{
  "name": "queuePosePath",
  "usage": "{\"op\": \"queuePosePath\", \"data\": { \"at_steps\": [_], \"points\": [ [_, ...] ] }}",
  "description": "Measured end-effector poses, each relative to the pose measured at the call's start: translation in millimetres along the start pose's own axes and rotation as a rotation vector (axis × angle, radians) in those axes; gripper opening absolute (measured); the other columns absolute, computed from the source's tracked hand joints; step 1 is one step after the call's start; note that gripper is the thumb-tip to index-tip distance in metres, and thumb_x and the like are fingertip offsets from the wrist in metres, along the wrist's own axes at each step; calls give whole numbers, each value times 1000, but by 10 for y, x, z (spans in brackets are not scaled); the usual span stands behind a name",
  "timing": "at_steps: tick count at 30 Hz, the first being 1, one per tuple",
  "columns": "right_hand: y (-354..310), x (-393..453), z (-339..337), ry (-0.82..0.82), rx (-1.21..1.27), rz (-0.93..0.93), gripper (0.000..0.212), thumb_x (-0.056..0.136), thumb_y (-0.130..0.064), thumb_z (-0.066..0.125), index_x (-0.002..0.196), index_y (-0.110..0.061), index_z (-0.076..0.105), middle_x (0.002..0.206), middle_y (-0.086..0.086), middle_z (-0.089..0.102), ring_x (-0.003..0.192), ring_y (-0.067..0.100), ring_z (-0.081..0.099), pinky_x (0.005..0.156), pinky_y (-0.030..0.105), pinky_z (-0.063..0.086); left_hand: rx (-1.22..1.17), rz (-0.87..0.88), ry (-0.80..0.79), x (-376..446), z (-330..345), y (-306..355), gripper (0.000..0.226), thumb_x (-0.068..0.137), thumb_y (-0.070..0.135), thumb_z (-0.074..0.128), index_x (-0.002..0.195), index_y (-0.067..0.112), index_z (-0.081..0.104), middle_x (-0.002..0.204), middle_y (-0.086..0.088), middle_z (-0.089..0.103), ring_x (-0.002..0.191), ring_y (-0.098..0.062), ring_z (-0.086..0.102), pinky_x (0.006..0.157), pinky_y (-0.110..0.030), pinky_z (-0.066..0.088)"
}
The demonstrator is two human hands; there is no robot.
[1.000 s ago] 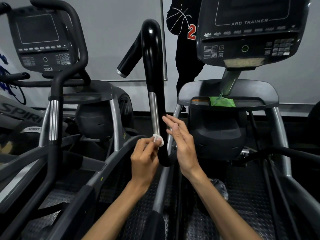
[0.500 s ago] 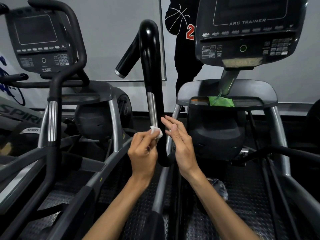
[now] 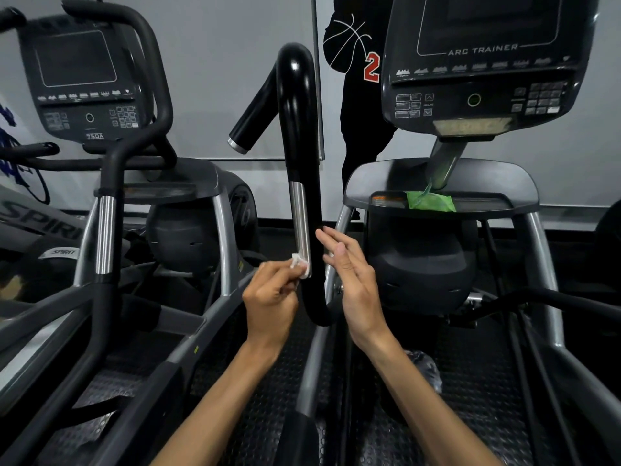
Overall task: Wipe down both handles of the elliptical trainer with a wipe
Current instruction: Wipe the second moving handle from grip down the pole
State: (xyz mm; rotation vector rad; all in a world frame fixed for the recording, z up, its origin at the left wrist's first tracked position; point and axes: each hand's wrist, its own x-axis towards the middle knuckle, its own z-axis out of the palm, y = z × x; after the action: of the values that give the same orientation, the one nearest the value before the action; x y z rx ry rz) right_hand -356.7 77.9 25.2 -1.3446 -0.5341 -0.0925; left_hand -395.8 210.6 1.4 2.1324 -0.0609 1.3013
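The trainer's left handle is a glossy black curved tube with a silver sensor strip, standing upright at centre. My left hand pinches a small white wipe and presses it against the bottom end of the silver strip. My right hand is held flat and open just right of the handle, fingertips close to the black tube; I cannot tell if they touch it. The trainer's right handle is out of view.
The Arc Trainer console hangs at upper right above a tray holding a green wipe packet. A second machine with its console and handle stands at left. A person in black stands behind.
My left hand has risen slightly with the wipe, bringing it onto the lower end of the silver strip. My right hand stays beside the handle.
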Motion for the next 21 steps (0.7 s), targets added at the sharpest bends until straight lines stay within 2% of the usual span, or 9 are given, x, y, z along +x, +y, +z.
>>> {"op": "queuePosePath", "data": {
  "at_steps": [3, 5, 6, 8, 10, 13, 16, 19, 21],
  "points": [
    [1, -11, 13, 3, 4, -2, 51, 102, -49, 41, 136, -19, 64, 144, -11, 54, 139, 13, 50, 118, 50, 38, -24, -30, 60, 131, 55, 120, 27, 80, -16, 74, 96, 4, 79, 94, 1, 71, 87, -16, 70, 81, -26, 57],
    [-3, -14, 7, -3, 4, 1, 52, 101, -50, 40, 136, -19, 64, 145, -12, 54, 138, 13, 50, 118, 49, 38, -1, -9, 35, 58, 73, 161, 31, 77, -20, 73, 96, 3, 79, 96, 5, 69, 86, -13, 68, 83, -18, 53],
    [-4, -13, 2, -7, 5, 4, 53, 101, -50, 40, 136, -19, 64, 144, -14, 54, 138, 14, 50, 118, 49, 38, 1, -6, 9, 1, 56, 138, 33, 76, -22, 72, 96, 3, 79, 97, 6, 69, 86, -13, 67, 82, -17, 53],
    [-6, -8, -3, -5, 4, 5, 53, 101, -51, 40, 136, -19, 64, 144, -15, 54, 138, 14, 51, 119, 50, 37, -14, -34, -9, -23, 1, 66, 35, 75, -23, 73, 95, 4, 79, 95, 4, 71, 87, -12, 69, 80, -24, 58],
    [-7, -7, 8, 2, -2, -1, 51, 102, -48, 41, 136, -19, 64, 144, -14, 55, 138, 15, 51, 119, 50, 36, -40, -70, 32, 92, 3, 63, 29, 78, -19, 73, 94, 5, 79, 92, 0, 73, 86, -12, 71, 79, -29, 59],
    [-6, -18, 14, 2, 5, 8, 45, 104, -41, 41, 136, -18, 64, 145, -11, 54, 138, 14, 50, 119, 48, 37, -34, -59, 81, 190, 62, 201, 24, 82, -14, 73, 96, 4, 79, 93, 1, 72, 86, -13, 70, 82, -18, 54],
    [-19, -13, -4, -8, 15, 12, 50, 102, -48, 41, 136, -19, 64, 145, -12, 54, 138, 14, 51, 119, 47, 38, -19, -10, 44, 44, 56, 168, 24, 83, -10, 69, 100, 4, 79, 96, 1, 72, 88, -12, 68, 82, -19, 53],
    [-8, -7, -1, -5, 13, 5, 51, 101, -51, 41, 136, -22, 64, 145, -12, 54, 138, 15, 51, 119, 49, 36, -49, -49, 28, 82, -6, 148, 18, 86, -5, 69, 98, 4, 78, 95, -1, 72, 90, -6, 67, 80, -21, 56],
    [1, -10, 8, -6, 11, 6, 49, 101, -51, 41, 135, -25, 64, 146, -10, 54, 139, 14, 50, 119, 50, 35, -49, -56, 67, 319, -7, 241, 18, 85, -7, 70, 98, 3, 77, 94, -4, 73, 88, -3, 66, 79, -12, 51]
  ]
}}
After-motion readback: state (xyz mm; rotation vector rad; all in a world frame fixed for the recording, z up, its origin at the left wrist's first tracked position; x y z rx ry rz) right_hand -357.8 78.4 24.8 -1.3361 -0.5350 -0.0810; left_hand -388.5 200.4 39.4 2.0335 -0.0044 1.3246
